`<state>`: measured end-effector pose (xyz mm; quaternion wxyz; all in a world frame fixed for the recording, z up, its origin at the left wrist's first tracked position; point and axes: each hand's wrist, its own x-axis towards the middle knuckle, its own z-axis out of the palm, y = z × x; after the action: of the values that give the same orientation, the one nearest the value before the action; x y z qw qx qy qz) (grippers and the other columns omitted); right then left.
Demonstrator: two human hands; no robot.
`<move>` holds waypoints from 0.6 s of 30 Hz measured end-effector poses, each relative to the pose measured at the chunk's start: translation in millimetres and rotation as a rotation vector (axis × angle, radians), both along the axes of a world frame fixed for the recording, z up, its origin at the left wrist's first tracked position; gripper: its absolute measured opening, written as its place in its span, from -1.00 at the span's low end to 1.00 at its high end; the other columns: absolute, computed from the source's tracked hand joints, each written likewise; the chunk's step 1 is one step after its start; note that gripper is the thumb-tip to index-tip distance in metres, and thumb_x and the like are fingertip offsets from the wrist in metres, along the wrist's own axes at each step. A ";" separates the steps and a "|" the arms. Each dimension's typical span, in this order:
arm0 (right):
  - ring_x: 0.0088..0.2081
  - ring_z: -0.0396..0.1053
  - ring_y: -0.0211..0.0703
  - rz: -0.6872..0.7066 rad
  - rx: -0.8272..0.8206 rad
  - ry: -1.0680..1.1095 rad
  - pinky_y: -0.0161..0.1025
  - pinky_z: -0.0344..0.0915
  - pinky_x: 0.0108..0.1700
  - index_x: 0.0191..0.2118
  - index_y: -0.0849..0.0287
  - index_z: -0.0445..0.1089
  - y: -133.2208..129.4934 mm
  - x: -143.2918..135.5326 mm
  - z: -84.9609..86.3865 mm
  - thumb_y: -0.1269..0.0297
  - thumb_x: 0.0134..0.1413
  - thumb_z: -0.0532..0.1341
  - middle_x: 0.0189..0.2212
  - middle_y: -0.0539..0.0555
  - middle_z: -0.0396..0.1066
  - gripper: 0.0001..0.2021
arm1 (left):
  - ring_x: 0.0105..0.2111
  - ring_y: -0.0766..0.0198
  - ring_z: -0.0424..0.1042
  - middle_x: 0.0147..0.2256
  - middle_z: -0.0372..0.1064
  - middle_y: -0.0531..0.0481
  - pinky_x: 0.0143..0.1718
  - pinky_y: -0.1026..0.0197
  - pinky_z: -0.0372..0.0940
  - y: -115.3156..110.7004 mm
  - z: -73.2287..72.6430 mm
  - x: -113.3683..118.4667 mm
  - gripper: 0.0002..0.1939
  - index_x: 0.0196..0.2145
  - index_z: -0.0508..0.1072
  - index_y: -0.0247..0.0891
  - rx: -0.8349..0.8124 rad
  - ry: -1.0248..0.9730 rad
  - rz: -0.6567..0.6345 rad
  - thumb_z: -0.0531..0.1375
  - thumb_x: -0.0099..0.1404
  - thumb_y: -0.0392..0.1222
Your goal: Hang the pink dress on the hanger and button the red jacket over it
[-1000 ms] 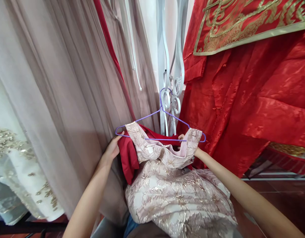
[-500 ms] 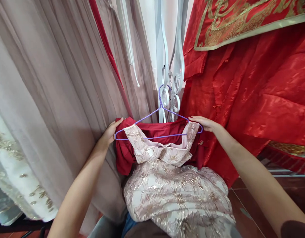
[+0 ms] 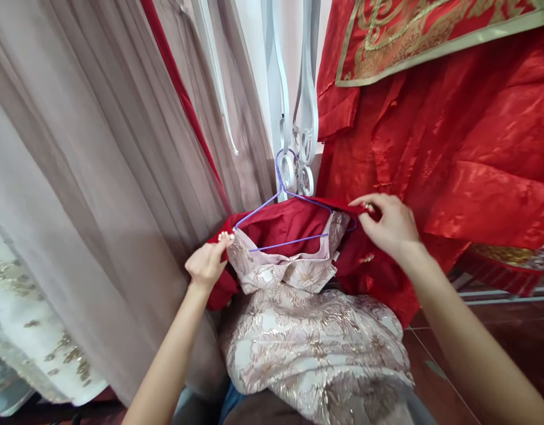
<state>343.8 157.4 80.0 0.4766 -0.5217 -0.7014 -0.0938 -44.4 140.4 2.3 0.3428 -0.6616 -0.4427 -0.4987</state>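
Observation:
A pink and gold brocade dress (image 3: 316,342) hangs by its straps from a purple hanger (image 3: 289,242). Behind it is a dark red garment (image 3: 283,221), its edge spread along the hanger's shoulders. My left hand (image 3: 209,258) is closed on the red fabric beside the dress's left strap, covering that end of the hanger. My right hand (image 3: 389,223) pinches the red garment's edge, holding it up above the hanger's right end. The hanger's hook stands near white scrolled metalwork (image 3: 305,144).
Mauve sheer fabric (image 3: 108,147) hangs at the left, with a white gown with gold appliqué (image 3: 46,336) below it. Red satin garments (image 3: 453,136) with gold embroidery fill the right. Tiled floor (image 3: 444,366) shows at the lower right.
The red garment's edge has been raised and pulled over the hanger's shoulders. My left hand moved inward onto the strap area; my right hand rose slightly and now pinches the red edge.

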 end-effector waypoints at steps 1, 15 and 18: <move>-0.26 0.31 -0.02 -0.016 0.011 -0.013 -0.07 0.23 -0.14 -0.26 0.11 0.43 -6.1 -1.2 -13.9 0.43 -0.06 0.13 -0.37 0.08 0.40 -0.78 | -0.58 0.34 0.36 -0.55 0.40 0.02 -0.45 0.31 0.19 -4.8 -8.5 -0.6 -0.85 -0.28 0.46 -0.21 -0.052 0.075 -0.017 0.22 0.21 -0.12; -0.47 0.35 -0.16 0.471 -0.347 0.075 -0.30 0.22 -0.34 -0.33 0.14 0.25 -23.3 -73.8 -78.4 0.43 0.04 -0.09 -0.49 0.05 0.38 -0.80 | -0.33 0.33 0.36 -0.30 0.28 0.04 -0.27 0.28 0.26 -33.3 19.6 89.4 -0.62 -0.21 0.20 -0.21 -0.111 -0.812 -0.112 0.16 0.01 -0.44; -0.50 0.31 -0.20 0.510 -0.354 0.098 -0.32 0.20 -0.37 -0.36 0.16 0.26 -29.5 -87.0 -74.3 0.43 0.02 -0.10 -0.52 0.02 0.36 -0.79 | -0.37 0.38 0.32 -0.36 0.24 0.07 -0.24 0.29 0.25 -36.8 29.7 93.8 -0.76 -0.30 0.25 -0.24 0.050 -0.846 -0.140 0.10 0.07 -0.47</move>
<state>256.8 127.9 5.7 0.4197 -0.4076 -0.7914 0.1774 49.4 103.6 32.1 0.1122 -0.4187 -0.4862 -0.7588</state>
